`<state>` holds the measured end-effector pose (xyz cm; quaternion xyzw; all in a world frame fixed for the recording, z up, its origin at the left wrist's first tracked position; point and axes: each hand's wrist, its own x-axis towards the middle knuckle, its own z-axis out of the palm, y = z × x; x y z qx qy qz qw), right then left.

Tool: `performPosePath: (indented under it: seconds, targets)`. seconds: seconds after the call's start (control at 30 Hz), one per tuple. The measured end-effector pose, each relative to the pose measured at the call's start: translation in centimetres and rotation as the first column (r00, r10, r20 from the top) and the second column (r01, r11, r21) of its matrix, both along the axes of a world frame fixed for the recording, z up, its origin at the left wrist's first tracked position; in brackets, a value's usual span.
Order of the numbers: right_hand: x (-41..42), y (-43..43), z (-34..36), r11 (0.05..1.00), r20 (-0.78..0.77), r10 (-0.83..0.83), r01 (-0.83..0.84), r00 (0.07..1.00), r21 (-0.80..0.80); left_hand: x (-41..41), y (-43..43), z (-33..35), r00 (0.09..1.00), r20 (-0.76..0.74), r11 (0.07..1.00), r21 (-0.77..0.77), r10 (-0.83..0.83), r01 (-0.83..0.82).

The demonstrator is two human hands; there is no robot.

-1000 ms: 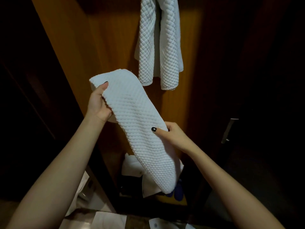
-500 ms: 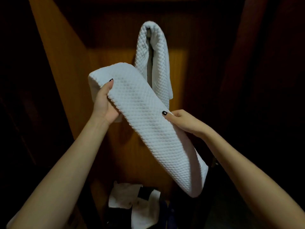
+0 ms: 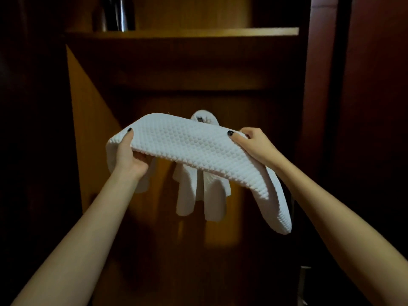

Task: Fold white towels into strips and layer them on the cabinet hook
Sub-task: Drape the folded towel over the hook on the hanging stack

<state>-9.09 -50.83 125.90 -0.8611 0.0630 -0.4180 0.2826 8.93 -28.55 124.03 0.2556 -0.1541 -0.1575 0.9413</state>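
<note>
You hold the towel [image 3: 194, 151], folded into a long strip, stretched almost level between both hands at chest height inside the cabinet [image 3: 92, 120]. Your left hand [image 3: 128, 154] grips it near its left end, thumb on top and fingers curled under the near edge; the short end past that hand droops down behind your wrist. Your right hand [image 3: 254, 144] pinches the strip further along, thumb on top and fingers curled over the far edge; the long end past it hangs down to the right, well below your forearm.

The strip sits just in front of the hook [image 3: 199, 119], and you cannot tell whether it touches it. The hung towels [image 3: 198, 191] are draped over that hook: their top loop shows just above your strip and their tails hang below it against the back panel.

Above, a shelf [image 3: 198, 32] spans the cabinet, with a dark shiny object [image 3: 119, 14] standing at its left end.
</note>
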Motion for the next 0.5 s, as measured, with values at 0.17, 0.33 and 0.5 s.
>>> performPosePath:
  seconds: [0.17,0.33,0.5]
  targets:
    - [2.6,-2.8,5.9,0.994,0.085,0.037,-0.045,0.996,0.097,2.0,-2.3,5.2,0.989,0.147,1.0,-0.015,-0.018,0.021]
    - [6.3,-7.8,10.0,0.989,0.144,-0.016,-0.006,0.989,0.151,5.8,-5.6,9.4,0.976,0.219,0.999,0.042,0.017,-0.027]
    - [10.5,-12.5,12.5,0.968,0.112,-0.074,0.044,0.991,0.245,9.6,-9.3,11.3,0.972,0.233,1.0,0.003,0.015,-0.016]
